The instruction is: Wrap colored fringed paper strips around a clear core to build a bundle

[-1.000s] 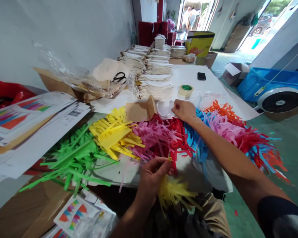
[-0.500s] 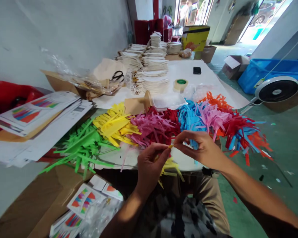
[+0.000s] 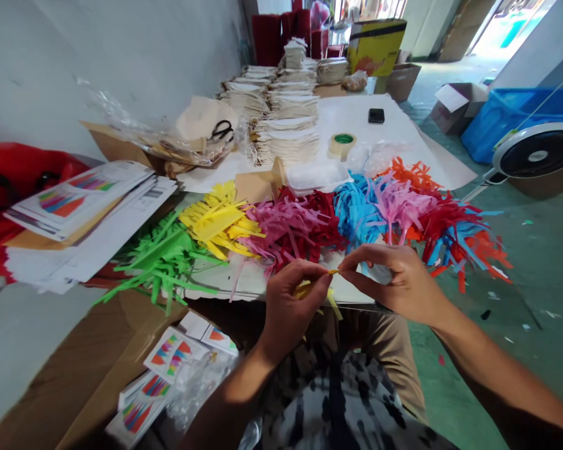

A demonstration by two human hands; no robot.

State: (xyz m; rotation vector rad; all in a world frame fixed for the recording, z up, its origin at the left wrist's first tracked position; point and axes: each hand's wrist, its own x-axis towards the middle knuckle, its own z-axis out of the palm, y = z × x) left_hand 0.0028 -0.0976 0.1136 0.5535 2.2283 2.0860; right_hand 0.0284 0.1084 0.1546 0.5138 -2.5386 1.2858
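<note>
Between the fingertips of both hands is the twisted tip of a yellow paper tassel (image 3: 333, 272); part of its strips hangs behind my left hand (image 3: 296, 299), which pinches it. My right hand (image 3: 394, 278) pinches the other end of the tip with thumb and forefinger. Beyond the hands, along the table's near edge, lie fringed paper tassels: green (image 3: 164, 256), yellow (image 3: 216, 219), mauve pink (image 3: 286, 225), dark red (image 3: 326, 215), blue (image 3: 359, 209), light pink (image 3: 401, 206) and orange (image 3: 410, 175).
Stacks of white bundles (image 3: 288, 131), a tape roll (image 3: 342, 145), black scissors (image 3: 222, 130) and a black phone (image 3: 376, 115) are on the table. Printed sheets (image 3: 79, 200) lie at left. A fan (image 3: 537, 153) stands at right; a box of printed cards (image 3: 173, 353) is below.
My hands have shifted slightly right in the view, still pinching the yellow tip. Less of the hanging yellow strips shows below my left hand. The camera has tilted down a little.
</note>
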